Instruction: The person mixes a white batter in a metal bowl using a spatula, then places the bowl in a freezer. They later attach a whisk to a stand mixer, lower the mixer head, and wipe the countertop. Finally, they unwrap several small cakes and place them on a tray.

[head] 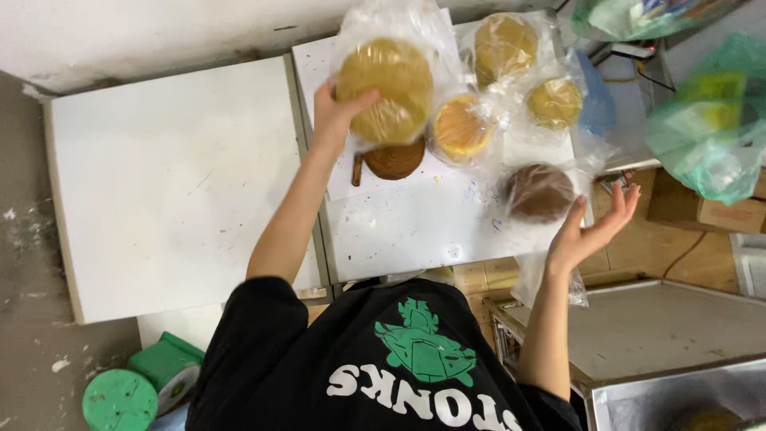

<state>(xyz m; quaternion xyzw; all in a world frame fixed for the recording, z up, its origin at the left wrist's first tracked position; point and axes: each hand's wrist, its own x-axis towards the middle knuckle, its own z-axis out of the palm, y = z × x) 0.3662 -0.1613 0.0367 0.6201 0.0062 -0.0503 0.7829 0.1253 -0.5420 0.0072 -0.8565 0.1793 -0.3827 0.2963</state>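
Note:
My left hand [335, 112] grips a large round yellow cake wrapped in clear plastic [387, 88], holding it above the far part of a white table [415, 223]. Under it lies an unwrapped brown cake round [393, 161] on white paper. My right hand [594, 223] is open, palm up, beside the table's right edge, next to a wrapped brown cake [539, 191]. Three more wrapped yellow cakes lie on the table: one in the middle [460, 128], one at the back [504, 44], one at the right [554, 102].
A second white table [175, 183] stands to the left. Green plastic bags [710, 120] hang at the right above a cardboard box [722, 214]. A metal surface [654, 327] sits at lower right. A green stool [120, 399] is on the floor at lower left.

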